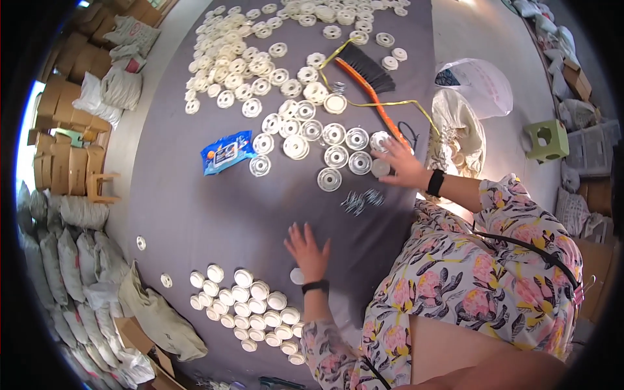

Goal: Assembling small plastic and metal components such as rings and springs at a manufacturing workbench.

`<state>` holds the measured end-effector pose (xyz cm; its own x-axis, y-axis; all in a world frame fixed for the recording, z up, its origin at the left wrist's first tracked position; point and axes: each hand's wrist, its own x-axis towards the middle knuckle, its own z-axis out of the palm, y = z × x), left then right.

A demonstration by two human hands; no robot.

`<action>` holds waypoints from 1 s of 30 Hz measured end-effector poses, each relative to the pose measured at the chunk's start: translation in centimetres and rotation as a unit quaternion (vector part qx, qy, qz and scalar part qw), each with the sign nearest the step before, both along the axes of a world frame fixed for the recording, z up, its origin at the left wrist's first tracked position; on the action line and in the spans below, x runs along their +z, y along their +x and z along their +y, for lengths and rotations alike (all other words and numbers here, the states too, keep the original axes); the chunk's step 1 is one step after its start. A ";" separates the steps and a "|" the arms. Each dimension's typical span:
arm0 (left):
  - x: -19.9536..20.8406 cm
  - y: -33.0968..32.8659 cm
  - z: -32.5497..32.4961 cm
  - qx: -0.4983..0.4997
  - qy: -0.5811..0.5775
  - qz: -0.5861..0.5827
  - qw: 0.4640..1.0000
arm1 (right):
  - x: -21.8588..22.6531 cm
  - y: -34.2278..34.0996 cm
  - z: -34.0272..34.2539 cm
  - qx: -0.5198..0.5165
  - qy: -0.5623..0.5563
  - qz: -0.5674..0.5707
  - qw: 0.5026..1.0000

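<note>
My left hand (309,252) is spread flat over the grey tabletop, fingers apart and holding nothing. A small pale disc (297,276) lies beside its wrist. My right hand (402,168) reaches across the table with its fingers stretched out. Under or just beside its fingertips are a white ring-shaped plastic part (379,141) and a pale disc (380,168); whether the fingers touch them I cannot tell. Close by sit several more ring parts (359,162) in loose rows. A small heap of metal springs (362,201) lies between my two hands.
A black-bristled brush with an orange handle (367,84) lies among yellow cord. Beside the rings is a blue wipes packet (227,153). White parts (227,62) pile up at the far end; capped round pieces (250,305) cluster near left. Sacks (65,260) and cartons stand around the table.
</note>
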<state>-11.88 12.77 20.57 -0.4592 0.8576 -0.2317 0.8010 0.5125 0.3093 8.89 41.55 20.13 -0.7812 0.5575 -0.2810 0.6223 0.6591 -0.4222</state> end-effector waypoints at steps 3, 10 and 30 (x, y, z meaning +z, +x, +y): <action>-2.8 1.0 7.9 0.005 0.093 -0.091 0.992 | -2.2 1.1 -2.4 0.080 -0.067 0.082 0.991; -3.9 -0.5 19.7 -0.035 0.105 -0.048 0.993 | -2.2 0.8 -5.9 0.124 -0.071 0.120 0.983; -10.0 -12.8 40.8 -0.095 0.098 -0.044 0.990 | -4.0 -2.7 3.4 0.002 -0.124 0.168 0.978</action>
